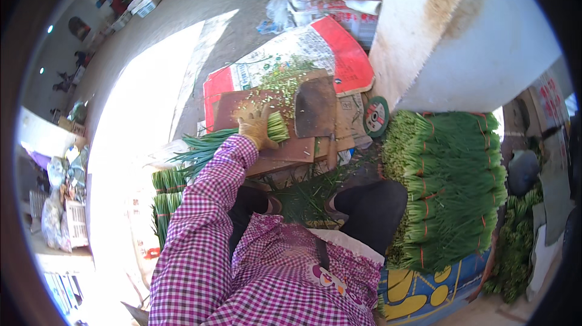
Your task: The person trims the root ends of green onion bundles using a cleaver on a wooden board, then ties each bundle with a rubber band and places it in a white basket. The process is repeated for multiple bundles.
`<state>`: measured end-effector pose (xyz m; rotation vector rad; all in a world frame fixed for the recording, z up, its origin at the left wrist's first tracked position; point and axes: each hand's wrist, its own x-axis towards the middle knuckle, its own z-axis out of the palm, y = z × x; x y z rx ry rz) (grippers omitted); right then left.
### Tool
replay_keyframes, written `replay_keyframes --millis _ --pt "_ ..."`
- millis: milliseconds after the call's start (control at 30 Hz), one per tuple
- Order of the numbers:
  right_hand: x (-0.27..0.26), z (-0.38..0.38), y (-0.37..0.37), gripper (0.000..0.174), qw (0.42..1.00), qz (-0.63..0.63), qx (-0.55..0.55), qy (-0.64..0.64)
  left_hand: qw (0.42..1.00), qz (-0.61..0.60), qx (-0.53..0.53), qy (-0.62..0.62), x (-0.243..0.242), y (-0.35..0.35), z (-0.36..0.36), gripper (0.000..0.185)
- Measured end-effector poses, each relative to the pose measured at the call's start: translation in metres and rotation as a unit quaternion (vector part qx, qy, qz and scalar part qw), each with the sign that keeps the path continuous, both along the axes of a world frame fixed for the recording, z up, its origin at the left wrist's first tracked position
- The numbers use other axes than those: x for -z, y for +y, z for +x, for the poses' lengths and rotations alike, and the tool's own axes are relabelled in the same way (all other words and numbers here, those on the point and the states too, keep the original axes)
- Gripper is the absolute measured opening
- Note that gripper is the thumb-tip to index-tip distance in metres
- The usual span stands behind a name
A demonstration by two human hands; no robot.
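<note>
My left hand [256, 129], in a tan glove, lies over a loose bunch of garlic chives [278, 127] and grips it near its pale cut ends. The long green leaves trail off to the left. Under the bunch is a brown cutting board [291, 149], with chopped stalk bits [279, 78] scattered at its far side. To the right of the bunch a broad cleaver [314, 107] rests flat, its handle pointing towards me; no hand touches it. My right hand is out of view.
Tied chive bundles [459, 189] are stacked at my right, with more bundles [168, 192] at my left. A green abrasive disc [376, 117] leans beside the board. Beneath the board spreads a red and white sack [350, 60]. A white pillar [473, 39] stands ahead on the right.
</note>
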<state>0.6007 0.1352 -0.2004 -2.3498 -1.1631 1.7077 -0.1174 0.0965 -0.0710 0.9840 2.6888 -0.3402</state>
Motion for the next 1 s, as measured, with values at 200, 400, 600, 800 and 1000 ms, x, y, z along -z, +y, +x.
replay_keyframes --millis 200,400,600,800,1000 --pt "-0.107 -0.053 0.082 0.036 0.898 0.343 -0.265 -0.071 0.998 0.035 0.05 0.008 0.001 -0.016 0.009 0.12" --pt "-0.19 -0.273 0.127 0.054 0.856 0.387 -0.262 0.219 0.948 0.315 -0.025 -0.02 -0.068 -0.001 0.028 0.116" --pt "-0.224 -0.482 0.077 0.114 0.627 0.484 -0.502 0.348 0.614 0.736 -0.104 -0.265 -0.142 0.004 0.015 0.102" --pt "-0.252 -0.514 0.046 0.077 0.705 0.138 -0.374 0.587 0.429 0.755 -0.101 -0.485 -0.137 -0.057 0.022 0.105" --pt "-0.236 -0.495 0.025 0.071 0.722 0.018 -0.372 0.582 0.297 0.665 -0.117 -0.675 -0.079 -0.089 0.083 0.084"
